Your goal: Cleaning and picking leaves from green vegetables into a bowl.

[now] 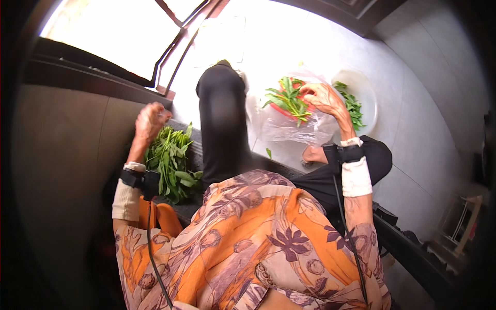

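Observation:
My left hand, fingers curled, is just above a large bunch of leafy green stems. A blur at its fingertips keeps me from telling whether it holds anything. My right hand hovers at the right edge of a smaller pile of leafy greens, thumb and fingers apart, with nothing visible between them. That pile rests on a red piece among a clear plastic bag on the floor. Beyond my right wrist, a pale translucent basin holds picked green leaves, partly hidden by my forearm.
A loose leaf lies on the tiled floor between my legs. My black-trousered knee rises between the two work areas. At left stands a dark door frame with bright light beyond. An orange object shows beneath my left arm.

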`<state>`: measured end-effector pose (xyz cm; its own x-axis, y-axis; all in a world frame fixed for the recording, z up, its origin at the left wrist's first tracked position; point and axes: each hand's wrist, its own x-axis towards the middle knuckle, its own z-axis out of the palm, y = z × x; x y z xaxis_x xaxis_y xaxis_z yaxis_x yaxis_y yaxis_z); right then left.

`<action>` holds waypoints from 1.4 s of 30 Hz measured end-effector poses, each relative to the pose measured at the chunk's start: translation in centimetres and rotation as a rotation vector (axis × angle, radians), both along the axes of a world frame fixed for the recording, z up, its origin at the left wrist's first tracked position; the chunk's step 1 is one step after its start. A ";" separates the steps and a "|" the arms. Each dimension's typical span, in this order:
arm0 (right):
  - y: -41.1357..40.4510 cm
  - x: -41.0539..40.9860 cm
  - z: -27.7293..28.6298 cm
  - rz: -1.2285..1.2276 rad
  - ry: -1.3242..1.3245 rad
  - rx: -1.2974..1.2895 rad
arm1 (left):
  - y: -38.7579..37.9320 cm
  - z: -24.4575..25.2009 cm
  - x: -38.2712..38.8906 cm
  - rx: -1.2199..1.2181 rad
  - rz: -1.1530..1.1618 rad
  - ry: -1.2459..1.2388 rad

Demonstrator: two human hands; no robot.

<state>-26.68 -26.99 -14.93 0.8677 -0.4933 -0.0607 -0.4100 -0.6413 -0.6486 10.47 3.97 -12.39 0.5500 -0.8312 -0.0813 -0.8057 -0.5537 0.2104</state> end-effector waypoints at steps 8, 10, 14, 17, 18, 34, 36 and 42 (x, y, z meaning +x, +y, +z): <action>-1.4 -3.1 -6.5 -0.111 0.210 0.092 | -15.5 11.1 -12.6 -0.653 -0.580 0.456; -1.3 -3.7 -8.2 -0.088 0.392 0.145 | -17.9 8.9 -16.0 -0.362 -0.773 0.525; 0.4 -3.9 -10.6 -0.178 0.401 0.018 | -21.5 1.8 -19.9 0.051 -1.046 0.503; 1.8 -4.2 -11.8 -0.198 0.387 -0.215 | -24.4 -1.5 -21.0 0.292 -1.097 0.429; 2.3 -4.0 -12.2 -0.182 0.352 -0.321 | -25.3 -3.1 -20.6 0.260 -1.088 0.426; -1.1 -3.1 -5.6 -0.222 0.304 -0.204 | -27.0 1.1 -19.8 -0.194 -0.822 0.337; -1.7 -3.2 -2.6 -0.223 0.324 -0.043 | -27.7 -1.1 -19.4 -0.232 -1.006 0.291; -1.6 -2.8 3.2 -0.111 0.425 0.123 | -26.0 -6.0 -20.8 -0.290 -0.941 0.440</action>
<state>-29.46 -28.63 -11.76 0.6955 -0.5489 -0.4637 -0.7181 -0.5070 -0.4768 -10.31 -22.07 -18.38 -0.3495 -0.9245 0.1519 -0.7037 0.3661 0.6089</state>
